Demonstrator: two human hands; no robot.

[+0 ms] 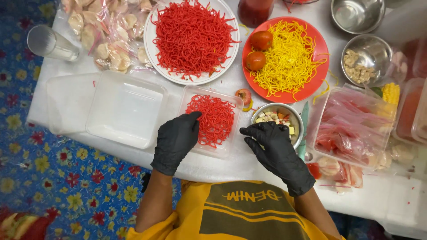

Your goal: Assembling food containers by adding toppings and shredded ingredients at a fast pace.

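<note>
My left hand [177, 138], in a black glove, rests on the left edge of a clear plastic container [231, 101] and touches the red noodles [213, 118] inside it. My right hand [272, 143], also gloved in black, reaches with bent fingers into a small steel bowl [299, 121] of chopped mixed bits [273, 117]. Beyond them stand a white plate [153, 50] heaped with red noodles and a red plate [321, 41] with yellow noodles [289, 58] and two tomatoes [259, 50].
An empty clear container [124, 109] and a lid [66, 102] lie at the left, a glass [49, 43] and a bag of dumplings [106, 33] behind. At the right are steel bowls [367, 55], a tray of bagged meat slices [351, 126] and corn [391, 92]. A floral floor surrounds the table.
</note>
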